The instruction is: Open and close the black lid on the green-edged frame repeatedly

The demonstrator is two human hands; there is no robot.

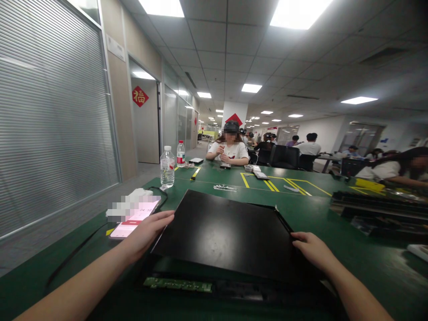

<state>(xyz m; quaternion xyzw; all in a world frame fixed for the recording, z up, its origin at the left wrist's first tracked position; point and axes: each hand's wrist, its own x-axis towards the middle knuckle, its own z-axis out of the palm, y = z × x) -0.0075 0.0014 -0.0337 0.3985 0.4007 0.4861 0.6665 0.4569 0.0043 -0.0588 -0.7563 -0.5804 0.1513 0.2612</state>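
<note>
A large black display panel (220,232) lies before me, tilted over a black frame (240,290) on the green table. My left hand (149,234) has its fingers pressed together at the panel's left edge, the thumb mostly hidden. At the opposite edge, my right hand (312,249) pinches the panel's side; whether the frame's rim is also in its grip I cannot tell. A strip of green circuit board (177,284) shows along the frame's near side. The panel covers most of the frame's inside.
A lit phone (133,223), a cable (80,247) and a water bottle (167,167) are on the left. Dark long parts (374,209) lie at right. Across the table (200,182), marked with yellow tape, a person (229,151) works with small items.
</note>
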